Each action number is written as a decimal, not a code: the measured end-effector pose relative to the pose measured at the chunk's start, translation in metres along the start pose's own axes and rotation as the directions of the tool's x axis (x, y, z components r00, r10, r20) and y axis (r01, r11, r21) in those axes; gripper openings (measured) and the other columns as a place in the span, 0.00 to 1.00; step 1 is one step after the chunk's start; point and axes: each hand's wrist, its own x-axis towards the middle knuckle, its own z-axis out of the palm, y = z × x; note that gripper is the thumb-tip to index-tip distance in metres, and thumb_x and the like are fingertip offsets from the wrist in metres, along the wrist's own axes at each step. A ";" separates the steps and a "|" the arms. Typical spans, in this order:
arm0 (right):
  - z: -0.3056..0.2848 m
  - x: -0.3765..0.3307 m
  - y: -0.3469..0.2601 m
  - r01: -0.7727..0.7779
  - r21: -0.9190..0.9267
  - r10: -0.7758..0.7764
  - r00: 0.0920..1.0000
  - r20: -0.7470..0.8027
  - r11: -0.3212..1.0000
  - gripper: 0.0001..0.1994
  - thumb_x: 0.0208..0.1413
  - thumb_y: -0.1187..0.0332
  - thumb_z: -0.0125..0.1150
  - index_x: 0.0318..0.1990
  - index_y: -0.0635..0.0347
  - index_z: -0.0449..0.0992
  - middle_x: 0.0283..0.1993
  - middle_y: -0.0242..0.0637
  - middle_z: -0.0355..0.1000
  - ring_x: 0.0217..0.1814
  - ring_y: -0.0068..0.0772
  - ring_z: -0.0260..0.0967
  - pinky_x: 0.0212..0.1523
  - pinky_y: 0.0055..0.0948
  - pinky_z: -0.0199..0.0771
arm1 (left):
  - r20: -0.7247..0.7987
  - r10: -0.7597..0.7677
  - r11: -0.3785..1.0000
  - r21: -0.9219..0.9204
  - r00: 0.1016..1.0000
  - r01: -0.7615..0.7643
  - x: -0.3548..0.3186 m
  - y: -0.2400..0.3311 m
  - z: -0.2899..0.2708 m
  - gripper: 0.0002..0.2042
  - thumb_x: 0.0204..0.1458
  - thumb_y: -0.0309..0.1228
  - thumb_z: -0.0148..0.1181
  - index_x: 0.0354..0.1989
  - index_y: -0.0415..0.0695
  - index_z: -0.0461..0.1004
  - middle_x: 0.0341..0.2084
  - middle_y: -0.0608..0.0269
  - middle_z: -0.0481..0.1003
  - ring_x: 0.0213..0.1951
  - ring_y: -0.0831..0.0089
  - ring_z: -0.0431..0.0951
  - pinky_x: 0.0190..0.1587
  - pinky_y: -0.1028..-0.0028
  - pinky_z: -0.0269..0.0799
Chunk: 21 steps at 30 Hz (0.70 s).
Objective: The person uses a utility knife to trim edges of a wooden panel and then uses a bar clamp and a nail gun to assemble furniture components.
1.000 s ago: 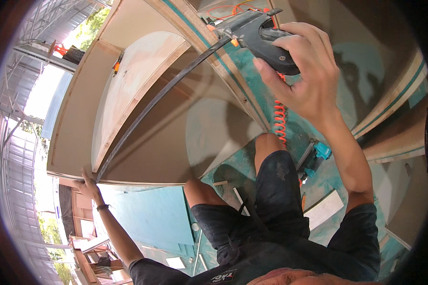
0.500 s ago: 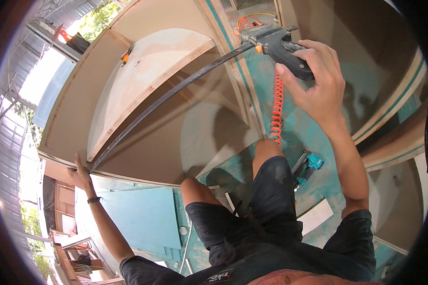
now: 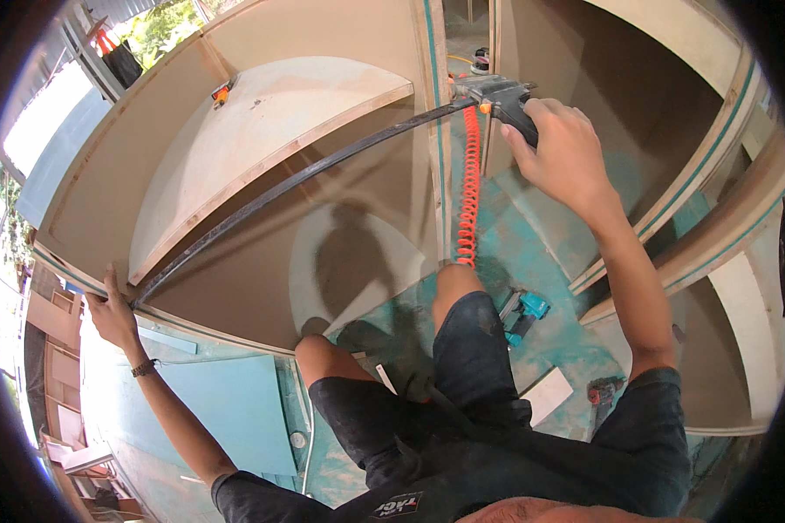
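Observation:
My right hand [image 3: 565, 150] grips a grey pneumatic nail gun [image 3: 497, 94] whose nose rests against the edge of an upright plywood panel [image 3: 433, 131]. An orange coiled air hose [image 3: 469, 183] hangs from the gun. My left hand [image 3: 112, 307] presses on the outer corner of the plywood cabinet [image 3: 122, 166], holding down the end of a long dark strip [image 3: 296, 183] that runs across the cabinet opening to the gun. A curved shelf board [image 3: 270, 131] sits inside the cabinet.
A second plywood cabinet [image 3: 672, 139] with teal-edged panels stands on the right. On the teal floor lie a teal power tool [image 3: 523, 314], a white offcut [image 3: 549, 394] and a small red-and-black tool [image 3: 604, 394]. An orange clamp [image 3: 222, 90] sits inside the left cabinet.
My right hand carried the nail gun away from me and up to the top of the upright panel. The view shifted downward. My left hand stayed on the cabinet corner.

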 end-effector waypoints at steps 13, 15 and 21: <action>0.001 0.034 -0.023 -0.083 -0.296 0.131 0.981 0.146 0.952 0.31 0.50 0.37 0.61 0.34 0.64 0.80 0.31 0.52 0.78 0.36 0.58 0.78 0.36 0.51 0.77 | -0.005 0.003 0.996 0.090 1.000 -0.003 -0.001 0.002 -0.001 0.35 0.50 0.67 0.53 0.56 0.52 0.75 0.41 0.58 0.83 0.42 0.57 0.82 0.41 0.61 0.74; 0.001 0.039 -0.024 -0.086 -0.371 0.152 0.977 0.152 0.925 0.33 0.49 0.34 0.60 0.32 0.63 0.81 0.31 0.52 0.79 0.37 0.57 0.79 0.37 0.51 0.78 | 0.003 -0.002 0.996 0.093 1.000 0.002 -0.004 0.006 0.003 0.36 0.50 0.68 0.52 0.56 0.53 0.75 0.40 0.58 0.83 0.41 0.57 0.83 0.41 0.61 0.75; 0.011 0.048 -0.013 -0.154 -0.336 0.219 0.962 0.165 0.929 0.37 0.44 0.29 0.59 0.28 0.63 0.81 0.30 0.52 0.79 0.37 0.54 0.80 0.39 0.49 0.79 | 0.026 0.076 0.988 0.131 0.997 -0.079 0.005 -0.008 0.005 0.39 0.49 0.70 0.51 0.53 0.45 0.77 0.36 0.53 0.83 0.38 0.55 0.83 0.37 0.60 0.75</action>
